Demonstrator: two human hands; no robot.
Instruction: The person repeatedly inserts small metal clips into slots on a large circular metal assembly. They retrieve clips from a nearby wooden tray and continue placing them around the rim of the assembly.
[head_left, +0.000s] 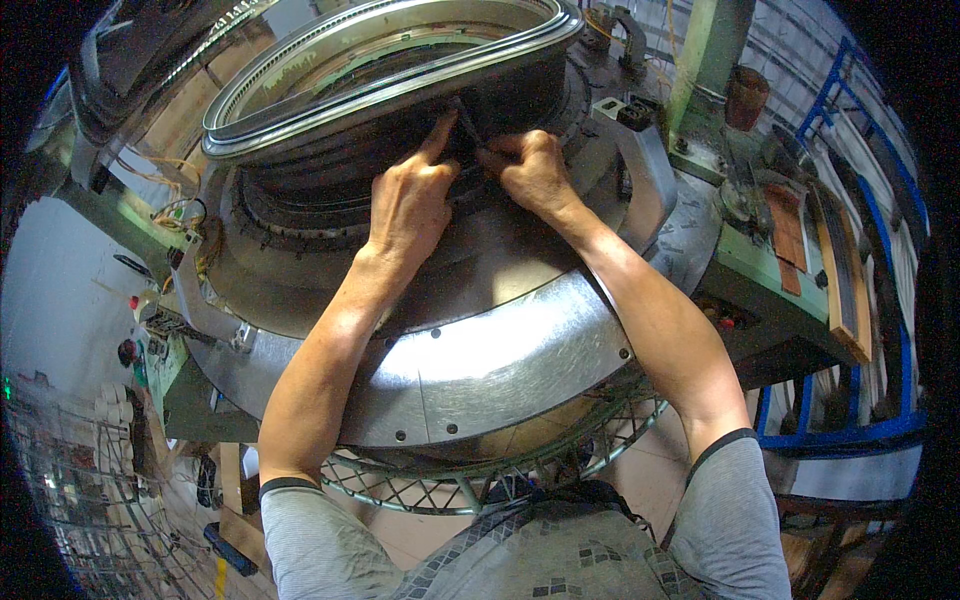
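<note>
A large round machine carries a dark, drum-like wall (330,180) topped by a shiny metal ring (400,93). My left hand (412,200) is at the front of this wall, its index finger stretched up against the dark surface and the other fingers curled. Just to its right, my right hand (533,172) is closed, thumb and index finger pinched toward the same spot. A thin dark strip (467,122) shows between the two hands; whether the right fingers grip it is too dark to tell. Both wrists pass over the machine's polished metal rim plate (480,350).
Grey brackets (640,170) rise from the rim on the right, beside a green column (710,80). A green lattice ring (440,485) curves below the plate, near my body. Blue racking (865,440) stands at the right, and a wire mesh (95,480) at lower left.
</note>
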